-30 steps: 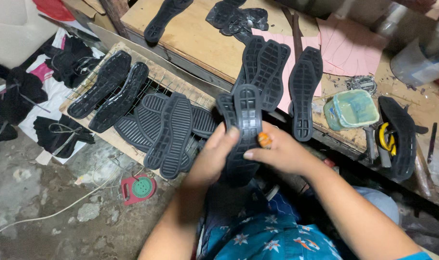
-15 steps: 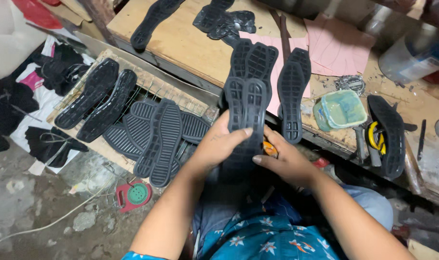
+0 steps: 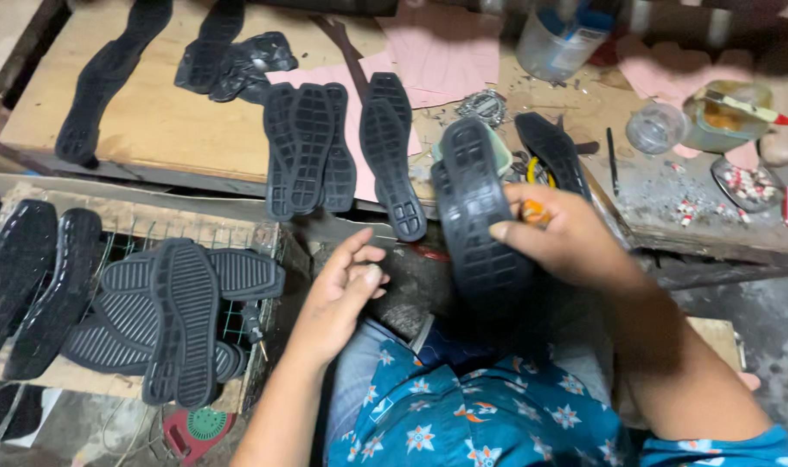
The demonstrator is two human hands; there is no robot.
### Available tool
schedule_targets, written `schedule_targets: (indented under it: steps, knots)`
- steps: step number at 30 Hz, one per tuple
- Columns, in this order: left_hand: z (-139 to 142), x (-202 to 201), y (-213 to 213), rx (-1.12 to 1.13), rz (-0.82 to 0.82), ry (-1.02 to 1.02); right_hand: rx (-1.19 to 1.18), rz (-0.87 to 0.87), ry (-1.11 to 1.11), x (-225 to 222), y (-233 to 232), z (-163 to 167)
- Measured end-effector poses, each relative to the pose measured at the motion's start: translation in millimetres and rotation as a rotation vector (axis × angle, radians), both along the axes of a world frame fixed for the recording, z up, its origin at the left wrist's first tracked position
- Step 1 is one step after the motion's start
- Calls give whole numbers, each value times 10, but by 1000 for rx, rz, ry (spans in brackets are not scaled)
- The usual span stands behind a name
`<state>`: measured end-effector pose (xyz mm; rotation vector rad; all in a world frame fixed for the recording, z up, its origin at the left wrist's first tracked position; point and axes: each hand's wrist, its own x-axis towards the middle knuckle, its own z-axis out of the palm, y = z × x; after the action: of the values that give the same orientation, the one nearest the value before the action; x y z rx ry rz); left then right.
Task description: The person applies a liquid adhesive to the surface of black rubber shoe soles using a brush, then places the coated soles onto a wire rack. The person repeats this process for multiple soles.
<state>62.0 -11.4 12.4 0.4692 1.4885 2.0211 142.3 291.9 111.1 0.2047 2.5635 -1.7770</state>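
Gripping one sole (image 3: 476, 216) (right hand (image 3: 567, 238))

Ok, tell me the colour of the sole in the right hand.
Black, with a ribbed tread; the sole shows best in the head view.

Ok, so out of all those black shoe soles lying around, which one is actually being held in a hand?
The black sole gripped by the right hand, tread facing up, above the lap. All the others lie on the workbench or the wire crate; the left hand is empty.
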Motion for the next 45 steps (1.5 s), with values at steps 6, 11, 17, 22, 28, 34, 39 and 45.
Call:
schedule_targets:
  steps: [6,11,17,22,28,34,39,45]
  knots:
    - [-27,113,-144,-79,259,-164,544,-230,-4,275,1633,110]
    - [-32,224,-148,-74,358,-213,617,-328,-183,34,2617,-53]
    - [-31,261,-198,-137,429,-203,8,-462,-287,-242,3184,-460]
    - [-78,260,-504,-324,604,-28,184,-427,-301,-187,3208,-692]
    - [-128,327,-910,-740,828,491,677,-380,-351,-57,3071,-738]
    - [-261,315,-1597,-1356,983,807,1060,-255,-156,19,2725,-790]
    - [-452,271,-2138,-1531,992,494,500,-424,-25,11,1866,-708]
    - [-446,362,-2308,-1475,844,382,1,-135,223,234,196,-528]
